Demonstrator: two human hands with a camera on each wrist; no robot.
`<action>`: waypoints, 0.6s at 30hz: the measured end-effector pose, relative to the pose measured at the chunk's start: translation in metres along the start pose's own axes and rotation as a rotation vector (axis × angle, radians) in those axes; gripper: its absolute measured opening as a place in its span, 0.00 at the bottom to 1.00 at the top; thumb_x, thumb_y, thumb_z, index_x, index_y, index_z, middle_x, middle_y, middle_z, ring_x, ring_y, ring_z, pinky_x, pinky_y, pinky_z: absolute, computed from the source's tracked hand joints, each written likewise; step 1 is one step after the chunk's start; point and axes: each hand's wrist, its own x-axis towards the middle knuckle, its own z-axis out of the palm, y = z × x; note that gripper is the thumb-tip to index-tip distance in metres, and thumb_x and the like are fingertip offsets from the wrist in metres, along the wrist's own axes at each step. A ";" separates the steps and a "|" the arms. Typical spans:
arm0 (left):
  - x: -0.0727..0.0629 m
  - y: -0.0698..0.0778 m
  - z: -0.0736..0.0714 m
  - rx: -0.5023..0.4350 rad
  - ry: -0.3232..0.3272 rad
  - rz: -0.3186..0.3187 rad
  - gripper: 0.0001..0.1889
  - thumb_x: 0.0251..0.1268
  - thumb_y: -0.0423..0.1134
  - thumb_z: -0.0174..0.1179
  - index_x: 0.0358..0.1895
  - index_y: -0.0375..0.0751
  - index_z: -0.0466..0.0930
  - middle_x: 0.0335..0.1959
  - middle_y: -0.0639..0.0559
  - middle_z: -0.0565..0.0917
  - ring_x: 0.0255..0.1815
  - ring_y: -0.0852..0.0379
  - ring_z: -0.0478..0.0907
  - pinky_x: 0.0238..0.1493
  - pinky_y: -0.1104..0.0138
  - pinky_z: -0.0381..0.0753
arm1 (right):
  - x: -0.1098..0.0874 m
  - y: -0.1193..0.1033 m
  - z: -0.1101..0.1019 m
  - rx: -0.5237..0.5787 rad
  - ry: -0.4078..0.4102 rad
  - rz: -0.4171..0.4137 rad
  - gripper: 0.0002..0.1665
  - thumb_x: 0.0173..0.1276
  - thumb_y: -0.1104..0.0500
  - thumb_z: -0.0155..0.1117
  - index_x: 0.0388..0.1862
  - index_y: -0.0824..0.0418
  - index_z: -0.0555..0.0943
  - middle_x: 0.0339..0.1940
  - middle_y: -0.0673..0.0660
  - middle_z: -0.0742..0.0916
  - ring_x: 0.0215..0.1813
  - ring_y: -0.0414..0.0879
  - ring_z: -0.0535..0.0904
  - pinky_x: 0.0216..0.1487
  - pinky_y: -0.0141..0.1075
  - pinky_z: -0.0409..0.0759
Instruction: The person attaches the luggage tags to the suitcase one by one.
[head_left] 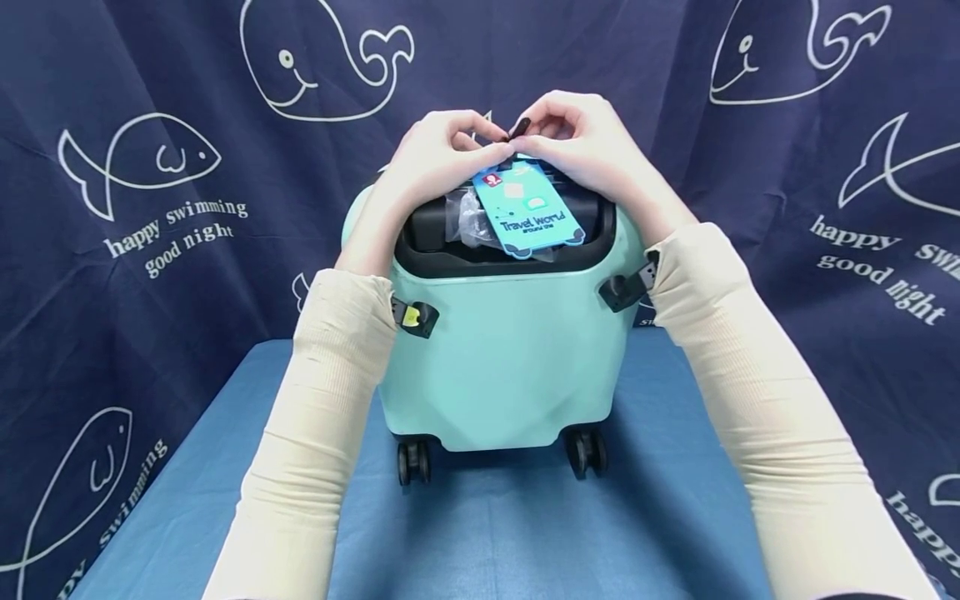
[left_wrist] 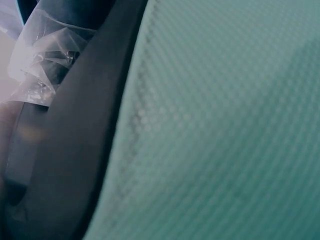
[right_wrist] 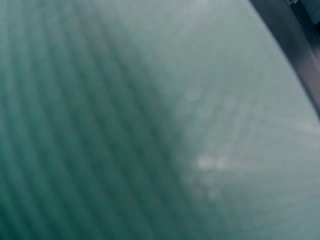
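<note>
A mint-green suitcase [head_left: 510, 358] stands upright on its black wheels. Over its black top handle area [head_left: 480, 265] lies a blue luggage tag [head_left: 517, 204] printed "Travel World". Both hands meet above the tag at its short black strap [head_left: 520, 128]. My left hand [head_left: 446, 158] pinches the strap from the left between thumb and fingers. From the right, my right hand [head_left: 588, 137] also pinches it, the strap's end poking up between the fingertips. How the strap is joined to the handle is hidden. Each wrist view shows mostly the suitcase's textured shell [left_wrist: 215, 125], blurred in the right one [right_wrist: 125, 130].
Crumpled clear plastic [head_left: 471, 218] sits under the tag, against the handle. A blue cloth [head_left: 487, 533] covers the table. Behind hangs a dark blue curtain [head_left: 187, 75] with white whale and fish drawings. Black camera mounts [head_left: 420, 319] are strapped at both wrists.
</note>
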 end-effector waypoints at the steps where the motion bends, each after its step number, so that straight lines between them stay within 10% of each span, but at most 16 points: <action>1: 0.000 0.000 0.000 0.005 -0.003 0.002 0.19 0.58 0.59 0.58 0.52 0.60 0.80 0.41 0.54 0.85 0.44 0.66 0.76 0.51 0.69 0.67 | 0.000 0.000 0.000 0.001 0.005 0.001 0.12 0.60 0.57 0.67 0.40 0.64 0.83 0.24 0.42 0.80 0.27 0.36 0.74 0.33 0.25 0.69; 18: -0.001 0.001 0.000 0.041 -0.024 0.021 0.18 0.60 0.56 0.57 0.52 0.59 0.80 0.44 0.56 0.85 0.48 0.66 0.75 0.52 0.70 0.67 | 0.000 0.003 0.000 0.094 0.013 0.029 0.08 0.59 0.57 0.68 0.36 0.59 0.84 0.26 0.43 0.83 0.29 0.38 0.77 0.37 0.25 0.71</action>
